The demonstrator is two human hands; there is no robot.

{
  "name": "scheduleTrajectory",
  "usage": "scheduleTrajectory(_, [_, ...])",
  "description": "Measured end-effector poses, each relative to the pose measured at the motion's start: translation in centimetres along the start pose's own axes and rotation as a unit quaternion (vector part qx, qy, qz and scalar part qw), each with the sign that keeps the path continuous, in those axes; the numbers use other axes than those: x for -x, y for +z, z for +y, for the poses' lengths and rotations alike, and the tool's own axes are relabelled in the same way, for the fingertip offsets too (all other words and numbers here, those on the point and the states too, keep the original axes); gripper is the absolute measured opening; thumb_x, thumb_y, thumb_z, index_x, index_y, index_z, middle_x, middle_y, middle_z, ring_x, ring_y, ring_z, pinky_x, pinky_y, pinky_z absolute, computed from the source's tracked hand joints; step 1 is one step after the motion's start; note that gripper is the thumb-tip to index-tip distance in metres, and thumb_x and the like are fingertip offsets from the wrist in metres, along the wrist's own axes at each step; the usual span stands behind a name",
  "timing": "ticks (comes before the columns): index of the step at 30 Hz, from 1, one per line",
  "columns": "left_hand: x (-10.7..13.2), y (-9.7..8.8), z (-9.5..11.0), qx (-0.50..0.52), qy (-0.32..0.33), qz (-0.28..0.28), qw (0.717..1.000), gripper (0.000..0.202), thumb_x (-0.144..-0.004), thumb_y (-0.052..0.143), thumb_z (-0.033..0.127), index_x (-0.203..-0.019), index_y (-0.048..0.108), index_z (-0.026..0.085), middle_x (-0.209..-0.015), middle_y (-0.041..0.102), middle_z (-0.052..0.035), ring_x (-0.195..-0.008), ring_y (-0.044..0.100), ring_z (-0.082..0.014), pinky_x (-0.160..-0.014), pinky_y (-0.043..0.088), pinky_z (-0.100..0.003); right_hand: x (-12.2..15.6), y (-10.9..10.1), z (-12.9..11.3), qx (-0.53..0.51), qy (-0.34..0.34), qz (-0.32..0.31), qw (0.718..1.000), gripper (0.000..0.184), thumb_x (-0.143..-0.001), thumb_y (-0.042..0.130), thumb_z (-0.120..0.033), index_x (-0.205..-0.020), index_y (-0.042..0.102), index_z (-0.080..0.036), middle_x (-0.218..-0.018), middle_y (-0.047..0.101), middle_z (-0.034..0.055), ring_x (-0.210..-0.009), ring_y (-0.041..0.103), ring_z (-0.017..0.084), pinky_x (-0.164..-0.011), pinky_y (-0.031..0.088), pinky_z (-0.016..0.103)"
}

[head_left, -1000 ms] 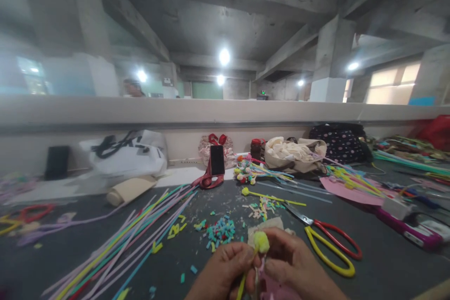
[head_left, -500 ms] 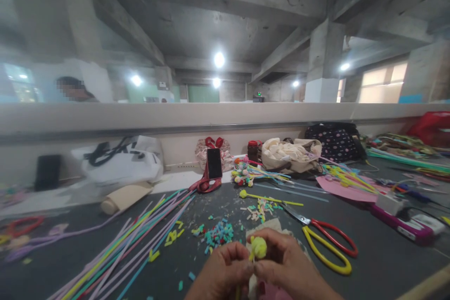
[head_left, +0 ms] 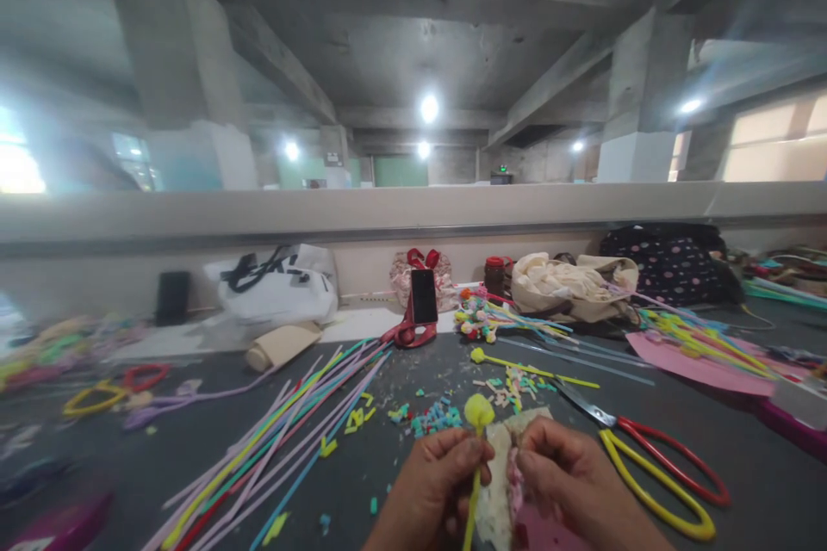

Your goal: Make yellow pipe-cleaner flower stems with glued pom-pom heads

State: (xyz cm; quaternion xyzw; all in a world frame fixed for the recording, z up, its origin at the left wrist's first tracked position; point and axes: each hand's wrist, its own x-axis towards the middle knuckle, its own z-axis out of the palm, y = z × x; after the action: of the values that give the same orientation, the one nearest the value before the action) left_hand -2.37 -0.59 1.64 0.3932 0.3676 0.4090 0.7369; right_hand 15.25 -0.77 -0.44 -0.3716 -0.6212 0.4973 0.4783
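My left hand [head_left: 434, 482] is closed around the stem of a yellow flower [head_left: 479, 410]. Its round yellow head stands upright above the fingertips, and the stem runs down below the hand. To the right of the stem, my right hand [head_left: 568, 475] has its fingers pinched together, apart from the flower; what they may hold is too small to tell. Beneath and between the hands lies a worn pale cloth [head_left: 494, 491], with something pink beside it. Small cut bits in blue and green [head_left: 436, 418] are scattered just beyond the left hand.
Red-and-yellow-handled scissors [head_left: 608, 422] lie open right of my hands. Long coloured strips [head_left: 290, 439] spread to the left. Behind are a finished yellow stem [head_left: 536, 368], a bunch of small flowers [head_left: 476, 317], a propped phone [head_left: 424, 296] and bags [head_left: 277, 284] along the partition.
My hands have moved apart: the right has left the flower and shifted right, while the left keeps the stem. The flower head now stands higher above the fingers. The view has turned left.
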Motion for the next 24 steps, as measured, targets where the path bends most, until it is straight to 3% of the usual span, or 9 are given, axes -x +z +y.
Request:
scheduleTrajectory(12, [-0.3,-0.4,-0.3,0.005,0.009,-0.005,1.0,0.034,-0.055,0.071,0.041,-0.069,0.061,0.011,-0.043,0.049,0.0057,-0.029,0.029,-0.0002,-0.031,0.012,-0.016,0.5,0.5,-1.3,0.094,0.014,-0.006,0.995,0.024,-0.076,0.057,-0.035,-0.063,0.049,-0.016,-0.052,0.043,-0.006,-0.042,0.039,0.007,-0.043,0.032,0.018])
scheduleTrajectory(18, [-0.6,-0.4,-0.5,0.003,-0.002,0.003,1.0,0.027,-0.06,0.064,0.035,-0.071,0.062,0.011,-0.042,0.05,0.0055,-0.029,0.032,-0.0018,-0.03,0.014,-0.015,0.6,0.6,-1.2,0.112,0.008,-0.008,0.994,0.027,-0.074,0.057,-0.04,-0.062,0.049,-0.017,-0.053,0.044,-0.0053,-0.044,0.04,0.008,-0.042,0.032,0.019])
scheduleTrajectory(21, [0.1,-0.2,0.1,0.002,0.013,0.007,1.0,0.021,-0.064,0.06,0.03,-0.07,0.062,0.01,-0.043,0.05,0.0052,-0.029,0.033,-0.001,-0.03,0.016,-0.013,0.8,0.4,-1.0,0.141,-0.005,-0.01,0.99,0.028,-0.075,0.056,-0.041,-0.062,0.049,-0.017,-0.053,0.044,-0.0048,-0.046,0.042,0.009,-0.044,0.034,0.02])
scheduleTrajectory(24, [1.6,-1.0,2.0,0.016,0.013,0.017,1.0,0.017,-0.065,0.058,0.026,-0.068,0.061,0.01,-0.044,0.05,0.0049,-0.029,0.032,-0.0007,-0.029,0.015,-0.012,1.1,-0.2,-0.8,0.166,0.005,-0.02,0.986,0.027,-0.078,0.053,-0.041,-0.064,0.053,-0.018,-0.057,0.049,-0.0025,-0.05,0.046,0.011,-0.048,0.037,0.021])
